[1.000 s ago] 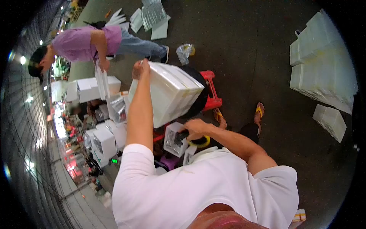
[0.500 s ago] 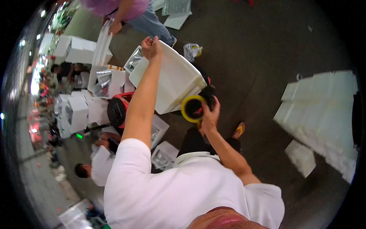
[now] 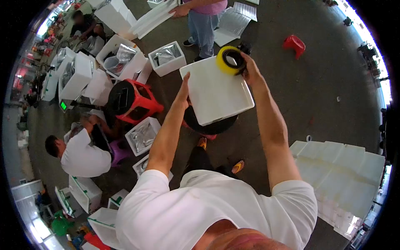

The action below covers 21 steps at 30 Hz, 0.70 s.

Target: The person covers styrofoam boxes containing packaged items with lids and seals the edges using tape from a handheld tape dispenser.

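Observation:
A white foam box [image 3: 217, 89] rests on a round black stool top [image 3: 211, 124] in front of me. Against the box's left side lies my left hand [image 3: 183, 92], its fingers partly hidden behind the edge. My right hand [image 3: 251, 71], at the upper right corner of the box, is closed on a tape dispenser with a yellow roll [image 3: 230, 60]. The roll overlaps the box's far right corner in view.
A red stool with a black top [image 3: 132, 101] stands left, among open foam boxes [image 3: 167, 58] with silver lining. A seated person in white [image 3: 85, 154] is at left; a person in pink [image 3: 204, 9] stands ahead. Stacked foam boxes [image 3: 339, 175] are at right. A small red stool [image 3: 294, 45] stands beyond.
The view has swung round. My left hand has moved from the box's far edge to its left side. My right hand has carried the tape dispenser up to the far right corner. The box sits straighter.

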Available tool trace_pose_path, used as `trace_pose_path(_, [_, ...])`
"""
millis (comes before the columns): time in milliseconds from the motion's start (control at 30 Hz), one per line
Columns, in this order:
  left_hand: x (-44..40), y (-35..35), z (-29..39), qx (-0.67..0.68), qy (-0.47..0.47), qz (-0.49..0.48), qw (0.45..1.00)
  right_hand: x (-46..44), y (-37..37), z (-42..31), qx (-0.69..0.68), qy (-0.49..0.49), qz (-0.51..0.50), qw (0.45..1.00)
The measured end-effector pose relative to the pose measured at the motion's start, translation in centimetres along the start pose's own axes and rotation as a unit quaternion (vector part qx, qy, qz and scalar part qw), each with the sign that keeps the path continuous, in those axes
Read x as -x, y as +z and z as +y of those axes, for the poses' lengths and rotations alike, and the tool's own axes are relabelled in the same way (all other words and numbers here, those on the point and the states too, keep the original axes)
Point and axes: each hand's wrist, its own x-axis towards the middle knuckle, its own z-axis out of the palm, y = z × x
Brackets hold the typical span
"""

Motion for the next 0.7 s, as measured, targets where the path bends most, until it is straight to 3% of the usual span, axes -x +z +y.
trace_pose_path(33, [0.6,-0.1,-0.3,0.005,0.003,-0.003,1.000,0.5,0.0,0.6,-0.003,-0.024,0.003,1.000])
trace_pose_path(100, [0.9,-0.3,0.2,0.049,0.102,-0.009,0.994,1.1,-0.2,0.9,-0.003,-0.054,0.009,0.999])
trace_pose_path(200, [1.1,-2.2,-0.7,0.050,0.165,0.004,0.985,4.2,-1.9,1.1,-0.148,-0.125,-0.079,0.978])
trace_pose_path(367, [3.6,-2.2,-7.3,-0.003,0.277,0.075,0.958,11.7,-8.3,5.5,-0.221,-0.102,-0.147,0.959])
trace_pose_path(433, [4.6,-0.8,-11.8,-0.095,0.281,0.113,0.948,13.5,-10.7,9.4,-0.240,-0.029,-0.001,0.970])
trace_pose_path(533, [3.3,-1.7,-19.7,-0.217,0.261,0.113,0.934,11.9,-17.2,17.8,-0.211,0.025,0.019,0.977])
trace_pose_path(633, [5.7,-0.3,-19.9,-0.311,0.218,0.090,0.921,15.4,-20.3,18.5,-0.243,0.038,0.052,0.968])
trace_pose_path(667, [6.1,0.6,-19.1,-0.437,0.311,0.157,0.829,18.2,-19.9,16.1,-0.222,0.059,0.099,0.968])
trace_pose_path(700, [6.4,1.8,-18.2,-0.545,0.400,0.211,0.706,19.1,-22.2,17.1,-0.231,0.038,0.068,0.970])
